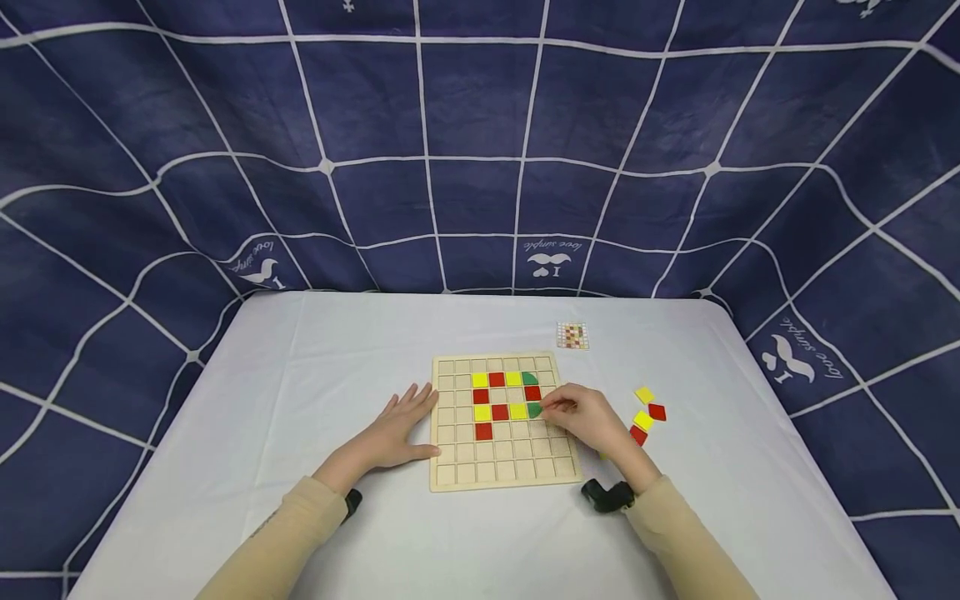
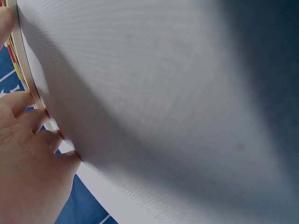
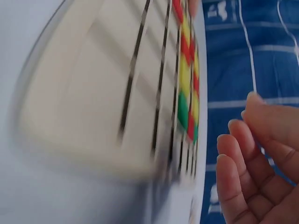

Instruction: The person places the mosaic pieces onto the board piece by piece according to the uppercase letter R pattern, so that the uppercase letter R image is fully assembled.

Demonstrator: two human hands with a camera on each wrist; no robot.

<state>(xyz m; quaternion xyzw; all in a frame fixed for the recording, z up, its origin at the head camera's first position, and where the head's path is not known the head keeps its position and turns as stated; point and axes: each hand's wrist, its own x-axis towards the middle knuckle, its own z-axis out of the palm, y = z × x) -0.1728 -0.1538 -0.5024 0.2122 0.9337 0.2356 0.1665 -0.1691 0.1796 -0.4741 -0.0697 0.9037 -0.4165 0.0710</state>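
Note:
A wooden grid board (image 1: 504, 475) lies on the white table, with red, yellow and green pieces in several of its cells. My left hand (image 1: 401, 429) rests spread at the board's left edge, fingertips against the rim; the left wrist view shows those fingers (image 2: 29, 119) along the edge. Over the board's right side is my right hand (image 1: 588, 417), bent fingertips right beside a rounded green piece (image 1: 534, 410) that sits in a cell. In the right wrist view the loosely bent fingers (image 3: 229, 182) show nothing between them. Another green quarter-round piece (image 1: 529, 379) sits higher in that column.
Loose yellow squares (image 1: 644, 395) and red squares (image 1: 657, 412) lie on the table right of the board, some partly behind the right forearm. A small pattern card (image 1: 573, 336) lies beyond the board's far right corner. Dark blue cloth (image 1: 480, 200) surrounds the table.

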